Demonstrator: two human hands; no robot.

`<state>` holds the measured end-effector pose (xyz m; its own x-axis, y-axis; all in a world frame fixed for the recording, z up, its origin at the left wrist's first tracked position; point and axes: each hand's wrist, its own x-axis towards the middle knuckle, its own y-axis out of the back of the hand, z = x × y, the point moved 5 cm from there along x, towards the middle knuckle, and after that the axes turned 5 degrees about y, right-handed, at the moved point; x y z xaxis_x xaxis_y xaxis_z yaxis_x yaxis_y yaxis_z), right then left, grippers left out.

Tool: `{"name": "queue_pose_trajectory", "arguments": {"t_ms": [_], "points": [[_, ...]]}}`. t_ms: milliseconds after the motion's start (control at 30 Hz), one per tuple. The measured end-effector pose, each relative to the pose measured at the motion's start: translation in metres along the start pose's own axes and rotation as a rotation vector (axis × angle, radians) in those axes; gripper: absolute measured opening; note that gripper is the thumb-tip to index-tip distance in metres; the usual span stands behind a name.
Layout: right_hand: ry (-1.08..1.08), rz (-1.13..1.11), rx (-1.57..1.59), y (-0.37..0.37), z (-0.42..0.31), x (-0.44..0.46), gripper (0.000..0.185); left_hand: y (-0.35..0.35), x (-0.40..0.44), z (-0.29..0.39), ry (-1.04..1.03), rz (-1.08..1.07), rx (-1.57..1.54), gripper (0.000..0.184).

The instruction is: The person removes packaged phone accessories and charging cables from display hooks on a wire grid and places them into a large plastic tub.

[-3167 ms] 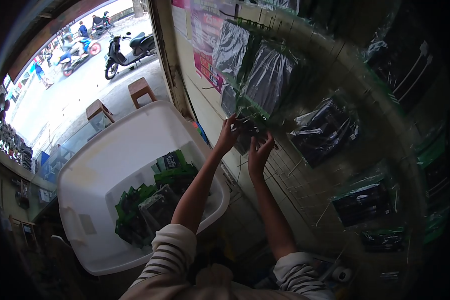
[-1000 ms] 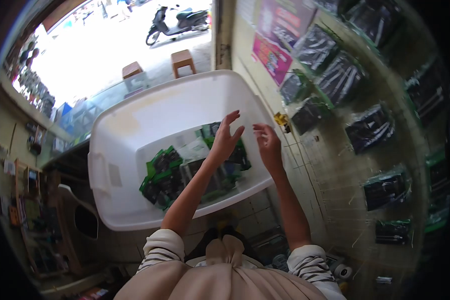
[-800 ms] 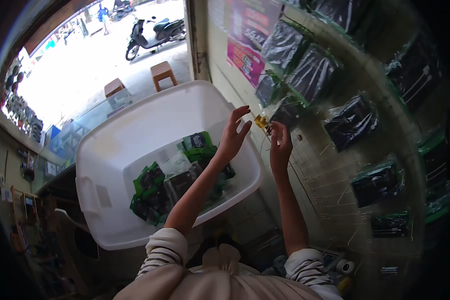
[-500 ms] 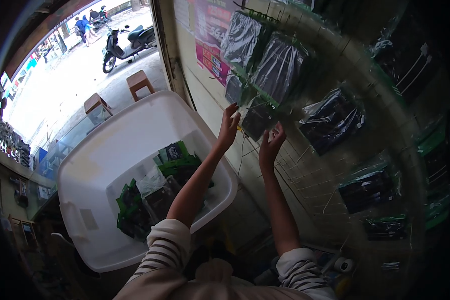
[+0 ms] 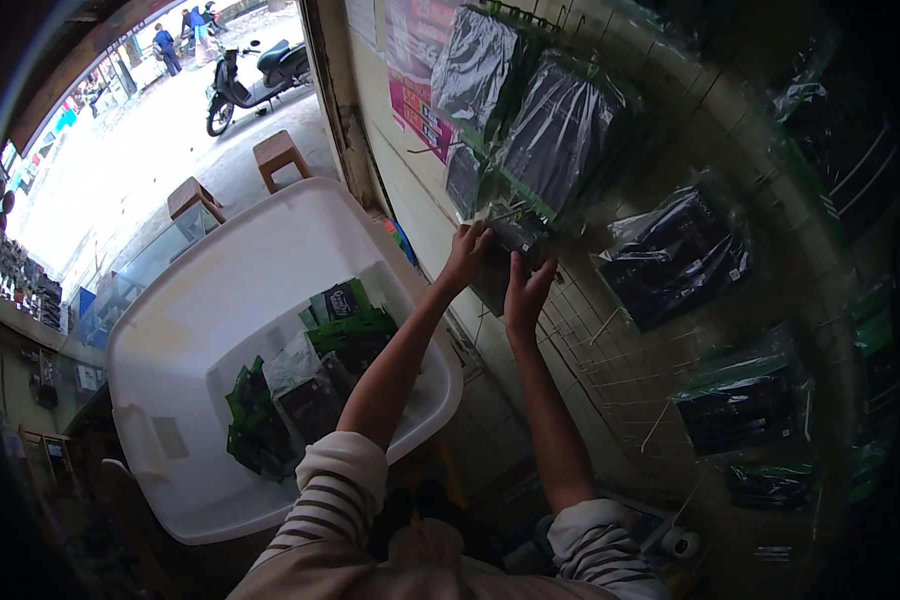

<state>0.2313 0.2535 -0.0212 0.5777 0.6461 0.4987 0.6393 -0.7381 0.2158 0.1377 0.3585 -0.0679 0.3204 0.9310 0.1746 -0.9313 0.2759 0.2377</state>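
A small dark packet in clear wrap [image 5: 492, 280] hangs on the wire wall rack, low beneath larger packets. My left hand [image 5: 465, 257] is closed at its upper left edge, with the fingertips near the hook. My right hand [image 5: 527, 292] grips the packet's right side, thumb up and fingers partly hidden. Just above both hands hang large plastic-wrapped dark packets [image 5: 558, 135] with green edging. Below my left forearm stands a big white plastic tub [image 5: 185, 345] holding green packets [image 5: 260, 415] and dark ones [image 5: 313, 405].
The wire grid [image 5: 590, 370] runs along the right wall, bearing more wrapped dark packets [image 5: 680, 255] and protruding hooks. A pink poster [image 5: 420, 60] is on the wall. Beyond the tub are a glass case [image 5: 135, 280], wooden stools [image 5: 278, 155] and a parked scooter [image 5: 255, 85] outside.
Both hands have closed in on the small dark packet; they were apart from it with fingers spread. The view has shifted slightly.
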Motion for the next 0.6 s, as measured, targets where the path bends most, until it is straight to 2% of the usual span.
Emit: {"name": "queue_pose_trajectory", "arguments": {"t_ms": [33,167,233,267,333,500,600], "points": [[0.051,-0.009,-0.061,-0.003,-0.005,-0.001,0.046,0.002,-0.003,0.002,0.002,0.004,0.006,0.036],[0.076,-0.029,0.013,-0.005,-0.026,-0.01,0.04,0.022,-0.023,0.018,-0.033,0.12,-0.135,0.033],[0.116,-0.024,-0.016,-0.006,-0.037,-0.015,0.039,0.034,-0.03,0.026,-0.145,0.157,-0.079,0.035],[0.155,-0.018,-0.05,-0.007,-0.044,-0.019,0.038,0.04,-0.034,0.027,-0.145,0.164,-0.075,0.035],[0.178,-0.02,-0.045,-0.007,-0.064,-0.025,0.039,0.044,-0.041,0.026,0.035,-0.002,-0.415,0.037],[0.286,-0.018,-0.008,-0.007,-0.103,-0.042,0.042,0.079,-0.076,0.072,-0.051,0.11,-0.385,0.036],[0.209,-0.127,0.322,-0.011,-0.123,-0.056,0.048,0.108,-0.105,0.102,-0.089,0.191,-0.346,0.03]]}}
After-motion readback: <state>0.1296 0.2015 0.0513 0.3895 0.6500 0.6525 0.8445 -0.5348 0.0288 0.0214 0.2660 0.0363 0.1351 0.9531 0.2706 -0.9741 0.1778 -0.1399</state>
